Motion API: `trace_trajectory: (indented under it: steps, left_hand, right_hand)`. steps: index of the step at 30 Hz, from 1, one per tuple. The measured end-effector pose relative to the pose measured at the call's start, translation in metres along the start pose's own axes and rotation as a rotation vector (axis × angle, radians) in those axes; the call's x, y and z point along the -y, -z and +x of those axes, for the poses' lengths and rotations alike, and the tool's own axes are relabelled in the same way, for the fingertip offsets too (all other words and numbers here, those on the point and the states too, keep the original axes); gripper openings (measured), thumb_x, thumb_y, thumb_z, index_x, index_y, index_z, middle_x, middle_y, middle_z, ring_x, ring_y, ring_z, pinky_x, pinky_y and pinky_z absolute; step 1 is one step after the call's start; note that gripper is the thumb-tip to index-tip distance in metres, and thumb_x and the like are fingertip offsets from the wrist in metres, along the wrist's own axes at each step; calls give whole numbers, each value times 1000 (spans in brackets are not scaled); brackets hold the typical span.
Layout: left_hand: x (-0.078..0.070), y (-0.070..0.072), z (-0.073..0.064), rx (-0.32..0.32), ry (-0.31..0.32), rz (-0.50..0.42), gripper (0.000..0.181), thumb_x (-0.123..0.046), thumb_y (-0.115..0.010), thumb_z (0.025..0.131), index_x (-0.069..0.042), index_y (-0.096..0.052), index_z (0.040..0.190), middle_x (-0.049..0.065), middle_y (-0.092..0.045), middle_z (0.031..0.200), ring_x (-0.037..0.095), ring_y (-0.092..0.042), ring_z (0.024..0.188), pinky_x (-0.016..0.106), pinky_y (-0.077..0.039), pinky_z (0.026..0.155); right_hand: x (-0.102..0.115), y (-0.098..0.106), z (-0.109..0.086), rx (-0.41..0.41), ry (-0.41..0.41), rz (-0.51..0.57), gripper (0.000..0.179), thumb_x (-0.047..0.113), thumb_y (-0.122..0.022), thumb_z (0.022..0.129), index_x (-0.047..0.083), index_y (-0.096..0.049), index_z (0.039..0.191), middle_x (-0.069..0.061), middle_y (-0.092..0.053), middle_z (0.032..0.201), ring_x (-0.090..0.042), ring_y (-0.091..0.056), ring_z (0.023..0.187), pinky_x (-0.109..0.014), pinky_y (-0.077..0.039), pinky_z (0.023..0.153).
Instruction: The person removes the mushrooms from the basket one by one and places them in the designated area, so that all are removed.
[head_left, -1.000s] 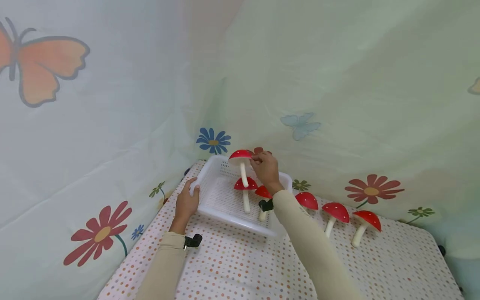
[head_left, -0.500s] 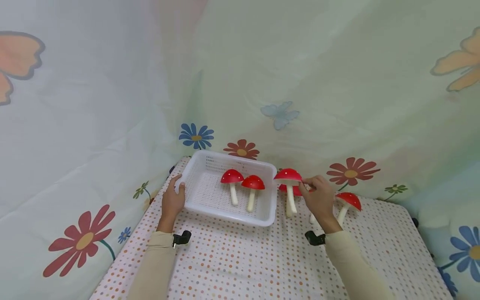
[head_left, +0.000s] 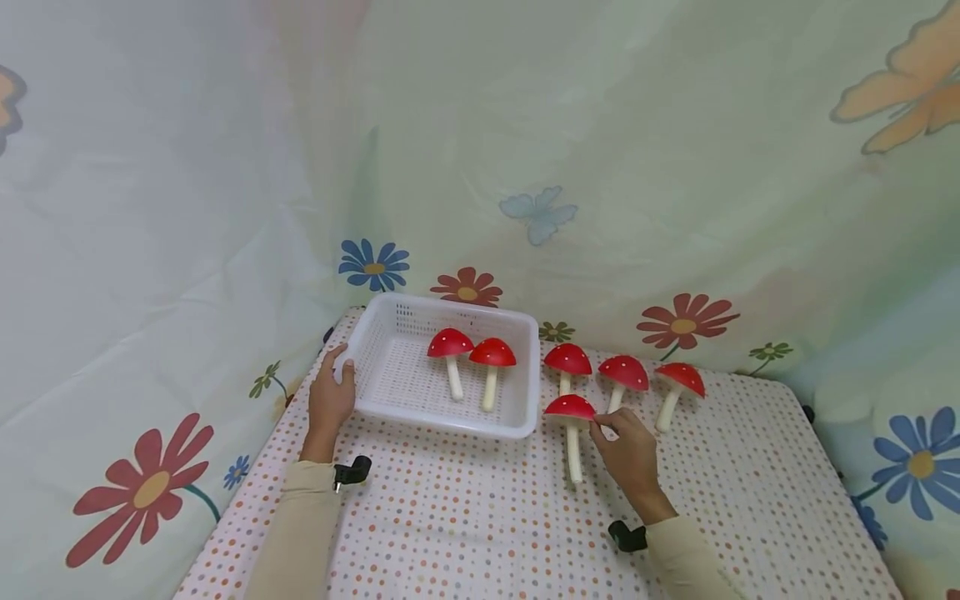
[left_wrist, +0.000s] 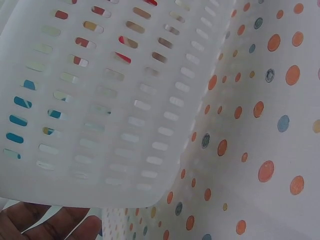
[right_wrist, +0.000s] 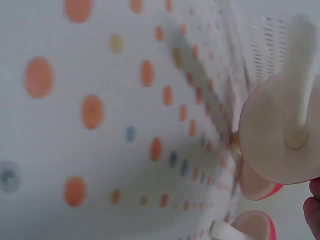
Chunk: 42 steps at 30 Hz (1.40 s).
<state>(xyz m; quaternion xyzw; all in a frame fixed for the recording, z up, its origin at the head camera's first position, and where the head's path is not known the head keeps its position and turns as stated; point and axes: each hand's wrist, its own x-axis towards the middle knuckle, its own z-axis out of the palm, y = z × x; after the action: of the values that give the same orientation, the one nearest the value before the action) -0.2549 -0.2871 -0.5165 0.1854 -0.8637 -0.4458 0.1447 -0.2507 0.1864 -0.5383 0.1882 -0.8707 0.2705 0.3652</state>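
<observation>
My right hand (head_left: 628,450) pinches the edge of a toy mushroom's cap (head_left: 570,407), red with white dots, its pale stem hanging down over the table. In the right wrist view the mushroom (right_wrist: 272,130) shows its pale underside and stem, with fingertips at the cap's edge. At the left my left hand (head_left: 331,398) holds the rim of a white plastic basket (head_left: 442,425), thumb on the rim and fingers outside. The left wrist view shows the fingers (left_wrist: 45,222) beside the slotted basket wall (left_wrist: 115,145). Two toy mushrooms (head_left: 492,353) lie inside the basket.
Right of the basket lie three more toy mushrooms, one nearest it (head_left: 567,360), a middle one (head_left: 623,372) and a far one (head_left: 681,379). A dotted cloth (head_left: 465,517) covers the table. Flower-printed sheets (head_left: 420,167) hang behind and at the left.
My right hand has carried the mushroom from above the basket to the right, then toward the table's front. The left hand stays at the basket's rim. The view has turned right.
</observation>
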Motion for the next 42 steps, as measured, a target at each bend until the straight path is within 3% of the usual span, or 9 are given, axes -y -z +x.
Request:
trace_trajectory:
  steps: [6,14,21,25,31,35,38,42]
  left_hand:
    - [1,-1,0,1,4,-11,47,-40,-38,105,-27,-37,151,23,-46,149,47,-47,131,63,-41,101]
    - [-2,0,-1,-7,9,-9,47,-38,-39,105,-26,-37,151,23,-45,150,46,-44,135,64,-39,103]
    - [-4,4,-2,-6,14,-10,47,-37,-38,106,-25,-37,151,22,-43,152,46,-43,136,64,-38,104]
    - [-4,3,-2,4,16,-17,47,-38,-38,106,-26,-37,151,22,-43,151,46,-43,136,64,-38,104]
    - [-2,1,-2,-3,11,-14,47,-38,-38,105,-26,-37,151,24,-48,147,46,-54,121,61,-43,96]
    - [0,1,-2,7,19,-22,47,-39,-38,105,-27,-37,151,25,-49,145,46,-55,118,60,-43,94]
    - [0,1,-3,24,20,-26,47,-39,-37,105,-27,-36,151,25,-49,145,46,-49,128,62,-42,98]
    - [-1,0,-1,21,5,-20,47,-39,-38,105,-26,-37,150,25,-48,146,45,-45,134,63,-41,101]
  right_hand:
    - [2,-5,-10,44,3,-64,25,-6,-86,65,4,-73,83,-5,-65,79,-18,-65,68,-25,-53,58]
    - [16,7,-16,232,-100,-118,29,2,-87,69,5,-67,90,-8,-64,91,-24,-65,83,-40,-58,69]
    - [25,23,-14,362,-124,-156,38,11,-89,69,10,-69,100,-7,-65,101,-24,-64,87,-35,-55,63]
    - [33,35,-5,401,-115,-128,33,9,-87,72,10,-70,100,-6,-67,100,-23,-66,85,-29,-51,57]
    - [53,48,42,383,-61,-66,24,7,-83,77,9,-69,96,-6,-71,93,-21,-69,79,-33,-56,60]
    - [69,43,88,367,7,74,24,7,-82,78,8,-69,98,-8,-72,94,-22,-69,78,-35,-58,61]
    - [81,27,123,466,14,219,23,7,-80,81,8,-69,101,-8,-71,100,-23,-68,83,-33,-58,64]
    - [94,-17,161,652,-96,442,23,7,-74,86,3,-68,108,-14,-69,109,-28,-66,92,-32,-58,68]
